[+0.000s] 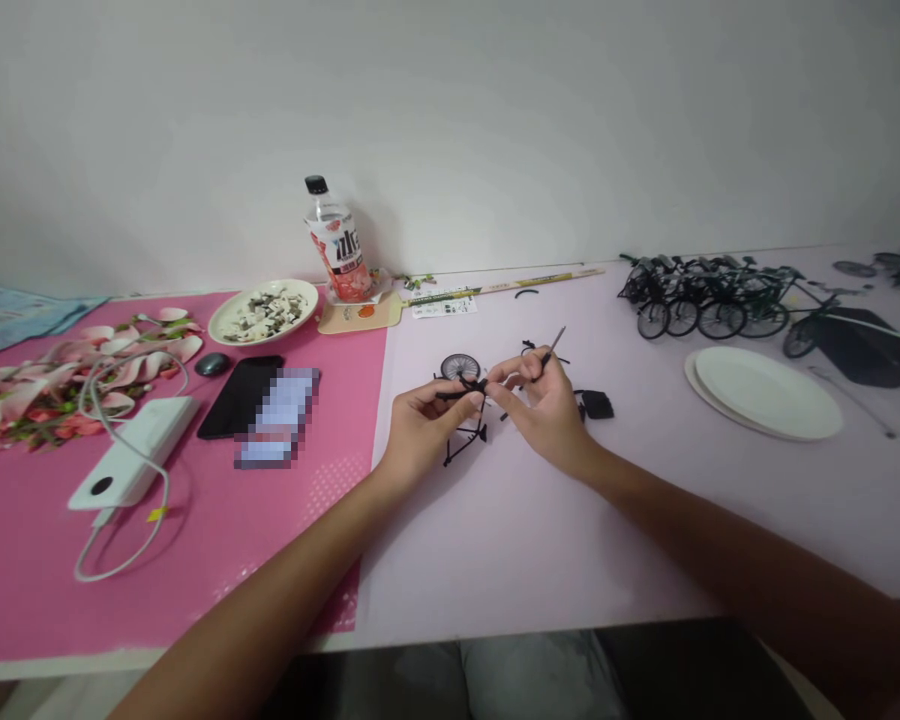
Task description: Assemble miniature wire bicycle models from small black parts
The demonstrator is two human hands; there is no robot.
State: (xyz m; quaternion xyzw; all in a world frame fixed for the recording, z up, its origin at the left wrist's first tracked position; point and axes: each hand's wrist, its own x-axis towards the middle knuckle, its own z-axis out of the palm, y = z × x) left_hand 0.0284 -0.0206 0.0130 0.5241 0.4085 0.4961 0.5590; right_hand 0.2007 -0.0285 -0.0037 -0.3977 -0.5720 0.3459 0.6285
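Between my hands is a black model bicycle frame (465,436), its thin tubes hanging down below my fingers. My left hand (429,420) is closed on it from the left, thumb and fingers pinching near the top joint. From the other side, the fingertips of my right hand (544,408) pinch the same joint. A small screwdriver (555,345) is also tucked in my right hand, its shaft pointing up and away. Just behind my left fingers shows a small spoked wheel (460,368). Black small parts (597,404) lie right of my right hand, and thin handlebars (529,347) are partly hidden behind it.
Several assembled model bicycles (720,295) stand at the back right, near stacked white plates (769,392) and a black box (870,345). On the left are a drink bottle (339,245), a bowl (225,335), phones (236,400), a white power bank (135,450) and artificial petals (67,385).
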